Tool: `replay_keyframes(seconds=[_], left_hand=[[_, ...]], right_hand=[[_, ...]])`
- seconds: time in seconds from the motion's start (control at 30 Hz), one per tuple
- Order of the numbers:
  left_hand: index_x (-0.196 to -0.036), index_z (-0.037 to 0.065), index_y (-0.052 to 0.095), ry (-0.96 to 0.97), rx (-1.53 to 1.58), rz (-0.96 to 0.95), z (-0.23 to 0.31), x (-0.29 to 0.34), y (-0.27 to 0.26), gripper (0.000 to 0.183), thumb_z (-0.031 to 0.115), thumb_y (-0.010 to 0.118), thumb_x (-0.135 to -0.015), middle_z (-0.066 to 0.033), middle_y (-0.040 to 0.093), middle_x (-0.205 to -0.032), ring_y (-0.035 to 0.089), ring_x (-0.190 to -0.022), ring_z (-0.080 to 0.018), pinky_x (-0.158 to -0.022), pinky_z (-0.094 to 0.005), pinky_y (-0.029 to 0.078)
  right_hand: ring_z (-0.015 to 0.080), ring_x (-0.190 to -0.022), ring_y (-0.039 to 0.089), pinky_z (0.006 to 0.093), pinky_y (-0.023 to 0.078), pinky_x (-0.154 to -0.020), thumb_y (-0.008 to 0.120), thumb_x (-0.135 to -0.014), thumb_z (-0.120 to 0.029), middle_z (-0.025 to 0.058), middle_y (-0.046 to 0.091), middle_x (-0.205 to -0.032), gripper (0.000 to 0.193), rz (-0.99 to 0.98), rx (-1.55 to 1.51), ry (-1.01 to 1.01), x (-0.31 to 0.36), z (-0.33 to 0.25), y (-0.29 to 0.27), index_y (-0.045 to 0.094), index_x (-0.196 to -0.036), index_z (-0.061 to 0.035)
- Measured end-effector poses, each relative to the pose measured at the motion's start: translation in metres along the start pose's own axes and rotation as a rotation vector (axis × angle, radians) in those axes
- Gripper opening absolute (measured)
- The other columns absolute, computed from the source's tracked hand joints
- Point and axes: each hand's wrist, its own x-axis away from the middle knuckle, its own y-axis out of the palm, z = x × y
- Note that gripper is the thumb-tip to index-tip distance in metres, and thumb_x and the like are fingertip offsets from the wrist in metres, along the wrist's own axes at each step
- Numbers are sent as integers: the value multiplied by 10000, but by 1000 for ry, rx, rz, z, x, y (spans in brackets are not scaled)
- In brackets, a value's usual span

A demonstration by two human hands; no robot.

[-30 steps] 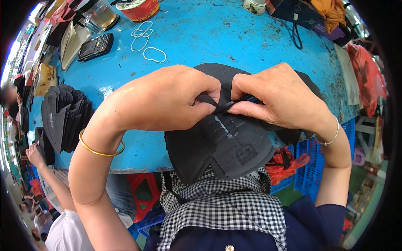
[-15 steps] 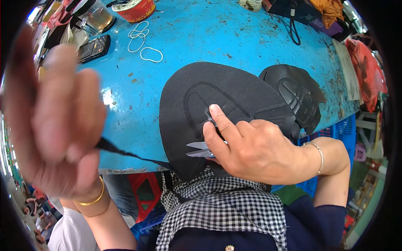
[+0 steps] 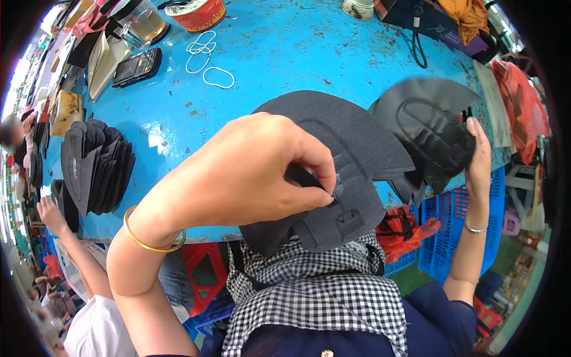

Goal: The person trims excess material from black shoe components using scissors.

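Note:
My left hand (image 3: 244, 169), with a gold bangle at its wrist, is closed in a pinch over a matte black shoe-upper-like piece (image 3: 357, 140). Dark material shows between its thumb and forefinger; the other fingers are hidden. That piece has raised curved stitch lines and overhangs the table's front edge above my checked apron. At the right, my right hand (image 3: 479, 152) grips the edge of a glossy black moulded piece (image 3: 425, 116), blurred by motion. Its thumb shows on the edge, and the fingers are mostly behind. Scissors are not visible.
A stack of black cut pieces (image 3: 98, 169) stands on the blue table's left, near another person's hand (image 3: 50, 215). Farther back lie a handheld device (image 3: 137, 66), white elastic loops (image 3: 218, 77), a jug (image 3: 143, 24) and a red bowl (image 3: 199, 15). A blue crate (image 3: 446, 238) stands below right.
My left hand has come from the left onto the matte black piece. My right hand has left it, moved right and taken hold of the glossy piece; the scissors have gone from view.

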Motion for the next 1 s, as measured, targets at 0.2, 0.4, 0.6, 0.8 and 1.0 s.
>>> replay_keyframes(seconds=[0.2, 0.4, 0.6, 0.8, 1.0], left_hand=[[-899, 46, 744, -7, -202, -75, -8, -30, 2, 128, 148, 774, -828, -81, 725, -792, 677, -660, -203, -634, -297, 529], [-837, 77, 721, 89, -325, -17, -9, -31, 11, 145, 196, 799, -809, -75, 696, -748, 688, -693, -236, -647, -339, 518], [-869, 51, 699, 171, -456, 101, -26, -28, -3, 245, 246, 813, -776, -85, 674, -732, 626, -661, -276, -682, -351, 492], [-914, 29, 698, -34, -358, 0, -19, -29, -10, 203, 190, 760, -808, -120, 677, -754, 608, -635, -270, -633, -341, 481], [-920, 20, 694, 49, -377, 54, -25, -29, -6, 178, 168, 726, -828, -135, 662, -711, 619, -610, -258, -567, -351, 463]], right_hand=[[-24, -558, 288, 182, 202, -479, 529, -1075, -221, -74, 475, -795, 247, -90, 90, -15, 15, 3, -7, 563, -1254, -54], [171, -704, 661, 285, 486, -605, 721, -836, -36, 64, 670, -831, 129, -758, 341, -696, 43, -65, 74, 651, -944, -45], [247, -664, 633, 374, 475, -539, 747, -797, -121, 29, 589, -723, 182, -989, 670, -998, 46, -77, 126, 592, -893, -112], [231, -633, 615, 373, 444, -497, 732, -808, -163, 26, 515, -654, 178, -1248, 519, -1003, 27, -80, 127, 571, -879, -136], [248, -649, 636, 382, 446, -503, 725, -809, -150, 34, 568, -694, 185, -1057, 696, -1039, 37, -87, 140, 565, -900, -139]])
